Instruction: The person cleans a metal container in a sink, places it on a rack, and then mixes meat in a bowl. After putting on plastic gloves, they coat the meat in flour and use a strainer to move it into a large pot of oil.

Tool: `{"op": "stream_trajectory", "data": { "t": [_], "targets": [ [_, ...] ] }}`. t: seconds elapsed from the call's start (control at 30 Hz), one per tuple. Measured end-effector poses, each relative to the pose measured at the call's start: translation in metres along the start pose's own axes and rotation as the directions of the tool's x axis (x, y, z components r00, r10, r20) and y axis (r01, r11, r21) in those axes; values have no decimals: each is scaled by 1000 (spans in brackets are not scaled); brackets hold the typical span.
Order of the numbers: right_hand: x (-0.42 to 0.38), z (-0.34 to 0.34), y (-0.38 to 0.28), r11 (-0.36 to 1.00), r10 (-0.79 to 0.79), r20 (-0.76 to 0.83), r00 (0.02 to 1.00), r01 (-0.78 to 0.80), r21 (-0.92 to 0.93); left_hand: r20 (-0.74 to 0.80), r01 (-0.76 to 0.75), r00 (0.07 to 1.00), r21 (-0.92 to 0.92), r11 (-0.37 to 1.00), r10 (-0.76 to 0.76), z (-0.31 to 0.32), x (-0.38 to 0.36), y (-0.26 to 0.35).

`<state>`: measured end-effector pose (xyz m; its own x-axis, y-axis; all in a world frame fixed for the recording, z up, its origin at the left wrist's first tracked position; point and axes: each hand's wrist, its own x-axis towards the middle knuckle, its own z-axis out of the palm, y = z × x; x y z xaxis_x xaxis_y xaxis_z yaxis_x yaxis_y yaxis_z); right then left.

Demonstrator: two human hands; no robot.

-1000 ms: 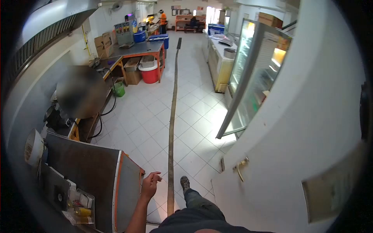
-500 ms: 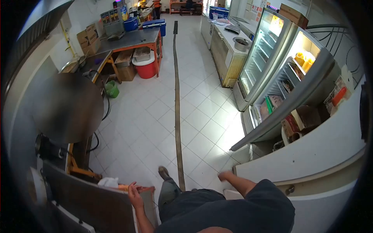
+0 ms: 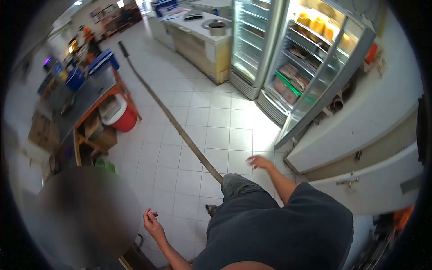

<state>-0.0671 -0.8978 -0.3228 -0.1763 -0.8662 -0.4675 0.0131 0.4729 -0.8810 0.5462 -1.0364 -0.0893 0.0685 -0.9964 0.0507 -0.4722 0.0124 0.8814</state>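
My left hand point(image 3: 154, 224) hangs over the tiled floor at the lower left of the head view, fingers apart and a little bent, holding nothing. To the right, my right hand point(image 3: 259, 162) is blurred by motion over the floor, nearest to the fridge with its glass door point(image 3: 321, 85) standing open; whether its fingers are apart is hard to make out. Inside the lit fridge are yellow containers point(image 3: 317, 24) on the top shelf and a green-rimmed tub point(image 3: 286, 88) at the bottom.
A long strip point(image 3: 173, 120) crosses the floor diagonally. At left are an orange-legged table point(image 3: 92, 96), a red bucket point(image 3: 124, 118) and a blurred round area. A white chest freezer point(image 3: 198, 45) bears a metal pot point(image 3: 217, 29). A white door or panel point(image 3: 387, 173) is at right.
The view has turned and moved toward the right, bringing the open fridge closer to the middle. Both hands have swung to new places, and my legs have changed position.
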Motion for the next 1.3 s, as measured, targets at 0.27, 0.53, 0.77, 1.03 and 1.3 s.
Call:
{"op": "stream_trajectory", "data": {
  "t": [0.27,0.53,0.77,1.03,1.3],
  "targets": [
    [-142,-361,-52,989,-92,-841,-533,51,-140,150,-64,986,-18,998,66,105,195,40],
    [-81,-360,-323,740,351,-661,-663,629,-238,330,54,944,-119,991,-12,315,397,96],
    [33,-374,-340,905,228,-367,-902,336,-263,695,-41,716,-57,998,69,519,547,198],
    [221,-381,-431,806,45,-616,-786,393,-443,920,-374,292,-141,917,261,758,696,321],
    [374,-509,-487,821,69,-606,-793,390,-416,956,-392,90,-223,892,279,908,855,376]
  ]
}}
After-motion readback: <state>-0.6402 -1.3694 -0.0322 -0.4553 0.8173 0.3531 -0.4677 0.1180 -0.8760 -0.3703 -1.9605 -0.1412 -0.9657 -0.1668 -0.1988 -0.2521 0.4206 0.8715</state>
